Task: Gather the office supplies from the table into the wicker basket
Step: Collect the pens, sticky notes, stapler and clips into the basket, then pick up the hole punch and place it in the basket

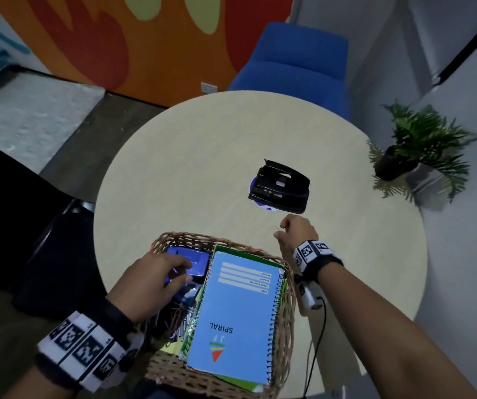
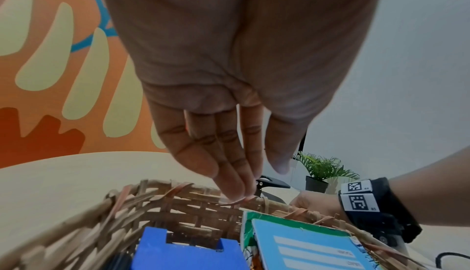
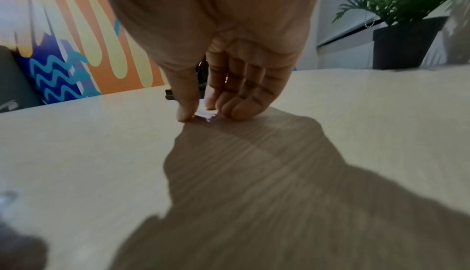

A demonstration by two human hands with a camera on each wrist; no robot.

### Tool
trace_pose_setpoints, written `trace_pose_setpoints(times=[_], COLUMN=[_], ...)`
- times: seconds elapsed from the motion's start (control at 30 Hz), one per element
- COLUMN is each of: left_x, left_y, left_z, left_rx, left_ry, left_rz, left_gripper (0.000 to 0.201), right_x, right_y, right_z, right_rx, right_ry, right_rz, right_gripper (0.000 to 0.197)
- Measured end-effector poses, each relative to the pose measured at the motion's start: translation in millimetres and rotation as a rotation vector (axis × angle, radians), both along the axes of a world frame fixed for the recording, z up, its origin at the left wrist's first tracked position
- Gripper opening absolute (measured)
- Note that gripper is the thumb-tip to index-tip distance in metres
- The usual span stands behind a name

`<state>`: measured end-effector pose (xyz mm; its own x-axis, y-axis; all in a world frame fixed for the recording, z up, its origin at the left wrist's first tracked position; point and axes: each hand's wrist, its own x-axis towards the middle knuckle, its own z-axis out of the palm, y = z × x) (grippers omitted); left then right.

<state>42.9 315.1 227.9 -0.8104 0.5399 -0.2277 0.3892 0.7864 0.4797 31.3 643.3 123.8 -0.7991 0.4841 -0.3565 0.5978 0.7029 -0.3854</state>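
Right wrist view: fingers curled onto table.

Blue notebook — black hole punch — orange mural.

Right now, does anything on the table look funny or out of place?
Yes. The hole punch sits on a purple disc, outside the basket. The right hand pinches a tiny paper clip.

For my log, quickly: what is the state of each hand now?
Left hand: open, fingers straight over the basket, holding nothing.
Right hand: pinching a small paper clip at the table.
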Motion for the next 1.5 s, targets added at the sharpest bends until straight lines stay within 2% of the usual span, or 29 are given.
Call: trace_pose_setpoints(times=[0.2, 0.37, 0.47, 0.53, 0.63, 0.73, 0.8, 0.87, 0.93, 1.03, 1.1, 1.2, 1.37, 1.5], left_x=[0, -15, -27, -35, -46, -58, -66, -74, -82, -92, -97, -100, -102, -115], left_y=[2, -2, -7, -11, -19, -29, -34, -36, -32, -21, -11, 5, 41, 69], left_z=[-5, -7, -10, -11, -11, -14, -15, -15, -13, -14, -16, -22, -26, -22], left_rx=[-0.03, -0.022, -0.005, 0.049, 0.128, 0.153, 0.153, 0.167, 0.195, 0.244, 0.27, 0.326, 0.433, 0.464], left_ry=[-0.012, -0.02, -0.038, -0.043, -0.068, -0.064, -0.053, -0.052, -0.051, -0.063, -0.082, -0.147, -0.253, -0.38], left_rz=[0.006, 0.026, 0.047, 0.081, 0.15, 0.139, 0.123, 0.12, 0.114, 0.09, 0.071, 0.06, 0.034, 0.048], left_gripper=[0.023, 0.02, 0.019, 0.016, 0.014, 0.011, 0.012, 0.013, 0.015, 0.014, 0.013, 0.011, 0.007, 0.008], right_x=[0, -4, -3, 5, 20, 32, 40, 39, 25, -13, -40, -76, -93, -86], right_y=[7, -1, -43, -81, -135, -173, -188, -186, -165, -110, -73, -32, -10, -1], right_z=[-3, 47, 85, 95, 97, 93, 91, 92, 94, 97, 99, 91, 64, 50], right_rx=[-0.078, -0.048, -0.142, -0.217, -0.342, -0.359, -0.384, -0.368, -0.315, -0.136, 0.039, 0.172, 0.379, 0.365], right_ry=[-0.079, 0.029, 0.082, 0.053, -0.026, -0.057, -0.107, -0.117, -0.033, 0.149, 0.149, -0.002, -0.171, -0.294], right_rz=[0.02, 0.084, 0.215, 0.334, 0.502, 0.636, 0.683, 0.651, 0.496, 0.159, 0.062, 0.09, 0.17, 0.127], right_gripper=[0.011, 0.013, 0.019, 0.022, 0.016, 0.025, 0.021, 0.015, 0.013, 0.026, 0.04, 0.054, 0.05, 0.054])
